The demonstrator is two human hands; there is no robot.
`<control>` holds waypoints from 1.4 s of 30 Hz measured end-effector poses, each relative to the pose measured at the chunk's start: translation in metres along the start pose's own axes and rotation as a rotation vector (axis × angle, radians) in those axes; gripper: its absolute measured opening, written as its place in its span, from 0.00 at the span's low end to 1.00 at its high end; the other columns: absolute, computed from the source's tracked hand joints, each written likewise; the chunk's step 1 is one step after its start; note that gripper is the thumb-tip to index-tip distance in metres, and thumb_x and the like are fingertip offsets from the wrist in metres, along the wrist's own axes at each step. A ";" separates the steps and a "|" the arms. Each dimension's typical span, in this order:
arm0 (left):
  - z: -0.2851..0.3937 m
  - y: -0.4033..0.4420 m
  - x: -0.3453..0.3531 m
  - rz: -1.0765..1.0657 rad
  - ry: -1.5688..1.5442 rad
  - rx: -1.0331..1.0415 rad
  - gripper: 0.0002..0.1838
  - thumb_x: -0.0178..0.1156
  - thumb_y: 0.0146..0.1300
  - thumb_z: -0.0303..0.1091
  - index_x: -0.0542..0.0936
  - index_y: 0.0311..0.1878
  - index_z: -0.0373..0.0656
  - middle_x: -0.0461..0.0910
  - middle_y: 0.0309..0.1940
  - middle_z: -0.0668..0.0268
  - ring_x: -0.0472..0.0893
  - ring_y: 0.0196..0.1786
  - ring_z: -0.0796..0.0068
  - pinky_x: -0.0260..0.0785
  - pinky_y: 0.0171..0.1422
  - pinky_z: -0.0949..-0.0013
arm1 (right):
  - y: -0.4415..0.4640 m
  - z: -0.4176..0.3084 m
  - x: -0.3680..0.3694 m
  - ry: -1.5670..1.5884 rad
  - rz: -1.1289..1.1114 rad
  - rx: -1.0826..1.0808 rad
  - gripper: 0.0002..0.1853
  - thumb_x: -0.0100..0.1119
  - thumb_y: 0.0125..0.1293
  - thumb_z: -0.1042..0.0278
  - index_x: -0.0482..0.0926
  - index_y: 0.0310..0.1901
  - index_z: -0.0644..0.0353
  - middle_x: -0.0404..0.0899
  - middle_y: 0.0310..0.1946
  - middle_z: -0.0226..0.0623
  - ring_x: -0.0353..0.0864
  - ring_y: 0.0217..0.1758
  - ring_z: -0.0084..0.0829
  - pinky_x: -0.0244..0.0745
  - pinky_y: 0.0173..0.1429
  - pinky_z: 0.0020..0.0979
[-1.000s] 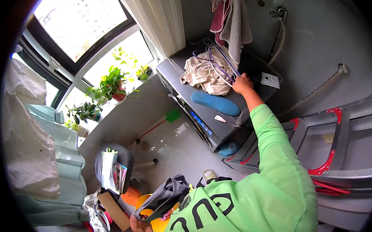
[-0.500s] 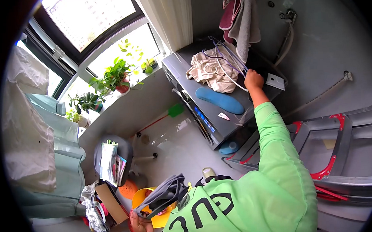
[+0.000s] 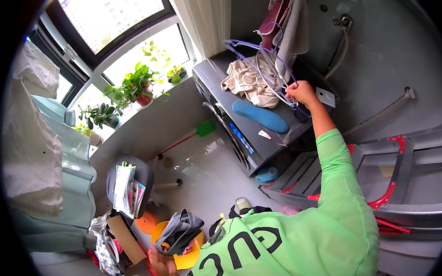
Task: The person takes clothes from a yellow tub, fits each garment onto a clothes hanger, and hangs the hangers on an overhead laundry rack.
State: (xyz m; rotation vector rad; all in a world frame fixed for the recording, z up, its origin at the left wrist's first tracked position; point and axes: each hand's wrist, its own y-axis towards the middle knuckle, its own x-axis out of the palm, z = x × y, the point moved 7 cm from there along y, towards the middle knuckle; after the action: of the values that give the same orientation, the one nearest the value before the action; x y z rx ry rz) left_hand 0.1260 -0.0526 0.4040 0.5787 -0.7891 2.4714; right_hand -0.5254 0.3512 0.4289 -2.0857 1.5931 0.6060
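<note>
Hangers (image 3: 246, 43) held (right hand (image 3: 302, 93))

The light-green long-sleeved top (image 3: 324, 242) bore large black capital letters (image 3: 243, 248), G, U and C, running leftward across its front. Its creased right sleeve (image 3: 342, 172) ended on the forearm, short of the right hand (image 3: 302, 92).
</note>
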 end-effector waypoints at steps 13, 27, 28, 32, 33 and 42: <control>-0.005 -0.009 0.002 0.034 0.017 -0.005 0.09 0.56 0.66 0.33 0.73 0.44 0.39 0.78 0.38 0.60 0.77 0.33 0.70 0.72 0.42 0.69 | -0.027 0.052 0.027 -0.186 0.265 0.016 0.48 0.72 0.49 0.66 0.53 0.70 0.48 0.79 0.38 0.38 0.81 0.39 0.38 0.78 0.43 0.39; 0.007 -0.009 0.021 -0.077 0.057 0.023 0.09 0.53 0.67 0.30 0.72 0.47 0.37 0.79 0.38 0.61 0.78 0.35 0.72 0.73 0.46 0.68 | -0.022 0.030 0.053 -0.290 0.408 -0.426 0.09 0.52 0.65 0.67 0.79 0.42 0.58 0.79 0.24 0.36 0.77 0.24 0.33 0.71 0.31 0.37; 0.009 -0.009 0.022 -0.075 0.047 0.029 0.10 0.53 0.67 0.29 0.72 0.49 0.36 0.78 0.39 0.60 0.77 0.35 0.71 0.73 0.46 0.69 | -0.020 0.029 0.052 -0.190 0.342 -0.431 0.09 0.51 0.66 0.67 0.79 0.43 0.59 0.78 0.22 0.35 0.75 0.22 0.29 0.70 0.29 0.33; 0.023 -0.005 0.020 -0.079 0.067 0.069 0.09 0.54 0.66 0.28 0.72 0.48 0.38 0.78 0.38 0.62 0.77 0.35 0.73 0.73 0.48 0.68 | -0.027 0.015 0.046 0.004 0.244 -0.399 0.10 0.50 0.69 0.68 0.80 0.43 0.62 0.70 0.16 0.25 0.64 0.18 0.15 0.60 0.24 0.22; 0.028 -0.003 0.019 -0.078 0.058 0.080 0.09 0.54 0.66 0.28 0.72 0.48 0.38 0.78 0.38 0.62 0.77 0.35 0.73 0.73 0.48 0.68 | -0.032 0.006 0.042 -0.010 0.266 -0.424 0.10 0.50 0.70 0.68 0.80 0.43 0.63 0.69 0.16 0.24 0.63 0.17 0.14 0.58 0.23 0.21; 0.048 0.009 0.012 -0.161 0.044 0.106 0.08 0.54 0.66 0.28 0.72 0.47 0.39 0.79 0.37 0.62 0.78 0.36 0.73 0.73 0.49 0.66 | -0.076 -0.023 0.055 -0.366 0.319 -0.372 0.10 0.51 0.67 0.61 0.80 0.41 0.55 0.83 0.36 0.41 0.82 0.40 0.46 0.76 0.40 0.42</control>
State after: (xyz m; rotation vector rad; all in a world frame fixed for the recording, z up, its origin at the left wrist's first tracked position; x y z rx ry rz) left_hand 0.1231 -0.0852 0.4420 0.5988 -0.5742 2.3787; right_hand -0.4370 0.3129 0.4212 -1.8187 1.6965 1.4010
